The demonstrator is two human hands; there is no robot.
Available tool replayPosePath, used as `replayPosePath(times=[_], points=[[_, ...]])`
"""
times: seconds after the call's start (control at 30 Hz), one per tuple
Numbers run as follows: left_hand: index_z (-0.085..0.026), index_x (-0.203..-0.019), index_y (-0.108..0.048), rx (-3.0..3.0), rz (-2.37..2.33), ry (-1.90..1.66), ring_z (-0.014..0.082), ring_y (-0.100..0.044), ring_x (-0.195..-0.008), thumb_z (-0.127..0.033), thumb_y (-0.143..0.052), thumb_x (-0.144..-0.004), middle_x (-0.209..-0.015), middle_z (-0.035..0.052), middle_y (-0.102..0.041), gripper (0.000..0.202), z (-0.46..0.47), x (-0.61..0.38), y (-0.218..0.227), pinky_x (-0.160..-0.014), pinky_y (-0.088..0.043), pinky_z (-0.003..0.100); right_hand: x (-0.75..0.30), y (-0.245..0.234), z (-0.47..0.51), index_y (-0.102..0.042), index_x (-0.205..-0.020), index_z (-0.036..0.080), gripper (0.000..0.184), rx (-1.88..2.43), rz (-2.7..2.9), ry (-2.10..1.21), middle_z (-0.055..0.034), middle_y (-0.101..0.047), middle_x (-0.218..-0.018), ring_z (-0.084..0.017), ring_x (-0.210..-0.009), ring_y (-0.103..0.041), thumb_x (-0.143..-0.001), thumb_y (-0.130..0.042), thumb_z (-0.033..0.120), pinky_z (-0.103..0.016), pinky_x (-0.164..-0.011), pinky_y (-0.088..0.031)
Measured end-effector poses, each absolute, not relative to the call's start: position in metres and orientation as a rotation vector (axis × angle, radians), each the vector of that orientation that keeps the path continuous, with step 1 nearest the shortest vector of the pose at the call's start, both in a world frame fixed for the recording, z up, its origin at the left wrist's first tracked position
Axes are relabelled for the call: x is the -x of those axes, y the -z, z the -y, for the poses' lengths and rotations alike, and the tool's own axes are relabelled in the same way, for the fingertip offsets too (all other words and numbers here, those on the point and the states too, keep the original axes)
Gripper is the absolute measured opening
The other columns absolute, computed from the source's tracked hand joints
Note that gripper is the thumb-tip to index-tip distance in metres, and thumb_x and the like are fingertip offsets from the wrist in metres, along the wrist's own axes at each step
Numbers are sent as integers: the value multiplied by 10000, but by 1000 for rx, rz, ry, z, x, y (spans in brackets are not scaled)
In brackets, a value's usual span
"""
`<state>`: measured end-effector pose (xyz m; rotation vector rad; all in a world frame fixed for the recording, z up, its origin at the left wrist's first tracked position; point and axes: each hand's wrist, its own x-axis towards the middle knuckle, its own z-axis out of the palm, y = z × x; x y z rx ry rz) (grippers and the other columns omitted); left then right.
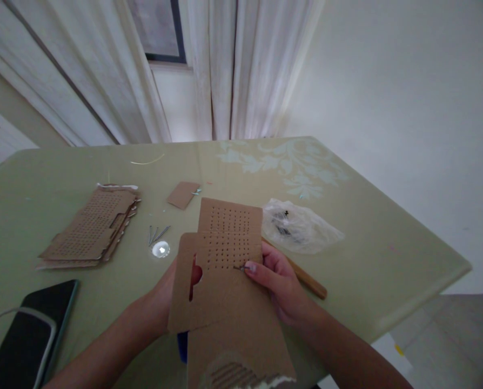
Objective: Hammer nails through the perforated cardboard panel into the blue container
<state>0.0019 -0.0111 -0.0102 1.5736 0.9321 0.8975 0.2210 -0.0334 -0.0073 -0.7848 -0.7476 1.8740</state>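
A brown cardboard sheet, punched with rows of small holes and cut with a slot on its left, is held up in front of me. My left hand is behind its left side, most of the fingers hidden; a bit of skin shows through the slot. At the right edge, my right hand is closed, thumb over the front of the sheet. Under the thumb tip is a thin dark nail, lying just below the lowest row of holes. The cardboard's lower edge is torn, baring its corrugation.
Left stands a stack of punched cardboard; near it lie loose nails and a small shiny round disc. A phone with a cable, a small cardboard piece, a plastic bag and a wooden handle surround the sheet.
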Motion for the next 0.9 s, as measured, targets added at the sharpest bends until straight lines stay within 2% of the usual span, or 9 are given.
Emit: replayPosePath(times=[0.07,0.13,0.17,0.3,0.37,0.43,0.5,0.63,0.9], points=[[-245,-1071,-817,-1722,-887,-840,315,-804,-1033,-602,-471,-1111,-903,88,-819,498,2,-2,1,-865,-701,464,-222,8,32,-759,-1183,222,416,816,739,-1847,-84,-852,-1178,-267,-1014,-818,-857,-943,404,-426,-970,-646],[-248,-1121,-802,-1911,-886,-801,310,-757,-1164,-444,-732,-1001,-1035,72,-824,241,-11,7,-12,-1027,-647,461,-224,8,30,-758,-1184,230,423,851,727,-1783,-73,-858,-1131,-263,-951,-822,-857,-946,422,-405,-896,-660],[-241,-1142,-794,-1981,-931,-826,294,-742,-1175,-362,-812,-937,-1093,62,-814,239,-18,13,-19,-1046,-629,430,-226,8,30,-758,-1181,235,416,868,728,-1740,-66,-859,-1110,-258,-923,-821,-861,-945,424,-392,-865,-662],[-212,-1190,-762,-2262,-1334,-1185,137,-700,-1003,-197,-584,-1077,-1112,-38,-743,211,-23,36,-47,-911,-557,253,-229,4,34,-768,-1154,265,317,892,814,-1541,-36,-850,-1071,-214,-864,-801,-909,-921,396,-325,-792,-644],[-230,-1194,-773,-2406,-1249,-1246,143,-679,-1082,-207,-586,-1101,-1162,-45,-717,210,-9,32,-55,-970,-526,259,-228,1,39,-774,-1175,289,273,870,913,-1496,-27,-841,-1054,-198,-855,-787,-948,-890,385,-304,-778,-634],[-253,-1228,-782,-2511,-1016,-1157,156,-675,-1018,-275,-709,-1074,-1130,-9,-732,172,10,19,-58,-900,-543,261,-226,-1,43,-777,-1203,304,258,858,1030,-1466,-30,-830,-1041,-202,-883,-773,-973,-865,381,-305,-799,-628],[-236,-1228,-789,-2567,-886,-1110,180,-673,-964,-226,-661,-1104,-1065,15,-765,179,25,1,-56,-898,-539,315,-226,-1,47,-782,-1210,300,252,864,1142,-1398,-40,-819,-1038,-213,-906,-753,-983,-850,387,-313,-823,-619],[-139,-1114,-789,-2576,-761,-1128,180,-653,-848,-167,-477,-1163,-935,48,-762,316,30,-17,-52,-787,-569,318,-228,3,49,-795,-1172,274,214,915,1278,-1273,-47,-802,-995,-219,-864,-714,-991,-826,384,-309,-787,-600],[-88,-1066,-789,-2726,-654,-1237,197,-707,-785,-134,-442,-1137,-858,71,-784,357,31,-11,-58,-756,-631,349,-228,-2,50,-804,-1100,262,196,1002,1316,-1247,-50,-775,-880,-236,-761,-692,-972,-825,409,-338,-702,-603]])
